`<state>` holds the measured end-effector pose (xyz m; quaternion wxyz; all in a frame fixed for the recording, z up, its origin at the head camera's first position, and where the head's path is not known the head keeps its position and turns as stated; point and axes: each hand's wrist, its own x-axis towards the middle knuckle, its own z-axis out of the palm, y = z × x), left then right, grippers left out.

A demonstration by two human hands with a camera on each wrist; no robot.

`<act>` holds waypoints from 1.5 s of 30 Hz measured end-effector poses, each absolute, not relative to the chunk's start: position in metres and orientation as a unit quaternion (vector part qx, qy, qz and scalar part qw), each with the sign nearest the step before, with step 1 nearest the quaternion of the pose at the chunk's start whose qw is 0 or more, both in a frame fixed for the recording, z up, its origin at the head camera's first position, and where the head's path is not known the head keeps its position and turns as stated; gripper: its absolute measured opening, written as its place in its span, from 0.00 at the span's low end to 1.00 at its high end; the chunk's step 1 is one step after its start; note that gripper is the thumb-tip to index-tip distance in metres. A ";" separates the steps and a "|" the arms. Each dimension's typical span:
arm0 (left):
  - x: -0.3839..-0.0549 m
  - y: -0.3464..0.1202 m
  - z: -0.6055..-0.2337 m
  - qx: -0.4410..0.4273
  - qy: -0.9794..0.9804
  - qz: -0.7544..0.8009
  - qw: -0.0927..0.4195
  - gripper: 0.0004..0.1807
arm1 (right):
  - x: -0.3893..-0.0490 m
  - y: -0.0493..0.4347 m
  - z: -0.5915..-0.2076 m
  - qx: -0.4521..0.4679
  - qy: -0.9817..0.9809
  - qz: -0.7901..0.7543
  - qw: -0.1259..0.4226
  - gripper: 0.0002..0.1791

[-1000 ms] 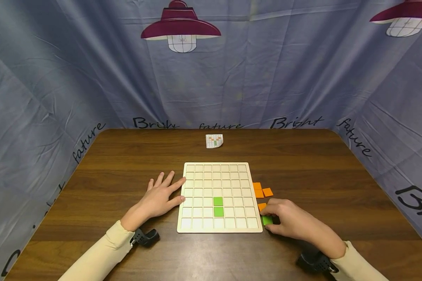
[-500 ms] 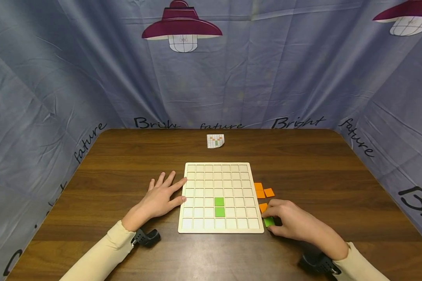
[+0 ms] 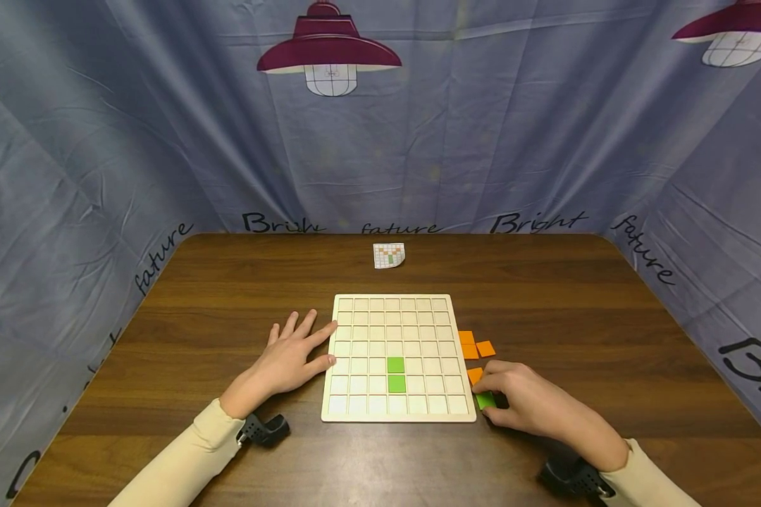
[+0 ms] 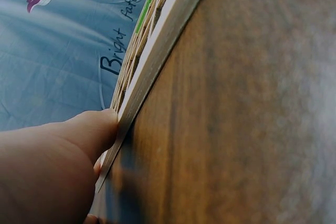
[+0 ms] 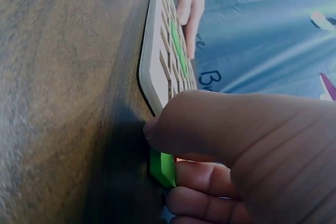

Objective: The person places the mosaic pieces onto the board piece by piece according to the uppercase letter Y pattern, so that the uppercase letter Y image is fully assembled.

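Note:
A pale wooden grid board [image 3: 359,403] lies mid-table with two green tiles [image 3: 396,384] set in one column. My left hand [image 3: 285,360] is spread on its left, thumb and index fingertip resting at the board's edge. In the left wrist view, the thumb [image 4: 97,129] meets the board's side [image 4: 157,61]. On the right side, my right hand [image 3: 520,396] pinches a loose green square tile [image 3: 485,401] between thumb and curled fingers, by the board's lower right edge. The right wrist view shows this tile [image 5: 163,169] low by the table, partly behind the thumb.
Several orange tiles [image 3: 469,351] lie along the board's right edge, one [image 3: 475,375] partly behind the right hand's fingers. Toward the back of the table sits a small paper [image 3: 389,255] printed with a coloured grid. A blue curtain [image 3: 418,155] surrounds the table's far sides.
Both hands keep nearly the same place, the right one staying at the green tile. The whole view has shifted slightly, while board and tiles hold their arrangement.

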<state>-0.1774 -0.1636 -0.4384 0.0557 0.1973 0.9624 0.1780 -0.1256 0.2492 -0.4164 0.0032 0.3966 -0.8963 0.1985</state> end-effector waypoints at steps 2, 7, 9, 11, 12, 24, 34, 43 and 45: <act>-0.177 -0.164 -0.439 0.197 0.962 0.178 0.056 0.33 | -0.125 0.249 -0.417 0.396 -0.896 0.198 0.005 0.13; -0.178 -0.163 -0.438 0.198 0.962 0.180 0.056 0.33 | -0.126 0.250 -0.416 0.390 -0.899 0.199 0.013 0.13; -0.178 -0.163 -0.437 0.198 0.962 0.181 0.055 0.33 | -0.127 0.251 -0.415 0.389 -0.899 0.199 0.018 0.12; -0.177 -0.163 -0.437 0.198 0.962 0.181 0.054 0.33 | -0.128 0.252 -0.415 0.390 -0.899 0.198 0.021 0.12; -0.177 -0.163 -0.437 0.198 0.962 0.181 0.054 0.33 | -0.129 0.252 -0.415 0.390 -0.899 0.198 0.022 0.12; -0.177 -0.164 -0.437 0.198 0.962 0.181 0.054 0.33 | -0.139 0.250 -0.414 0.385 -0.901 0.196 0.036 0.12; -0.178 -0.165 -0.439 0.199 0.961 0.181 0.057 0.34 | -0.155 0.237 -0.413 0.392 -0.896 0.201 0.052 0.09; -0.177 -0.164 -0.438 0.198 0.962 0.180 0.057 0.34 | -0.173 0.213 -0.410 0.412 -0.887 0.199 0.053 0.10; -0.178 -0.164 -0.438 0.198 0.962 0.178 0.058 0.34 | -0.177 0.207 -0.411 0.415 -0.887 0.195 0.049 0.09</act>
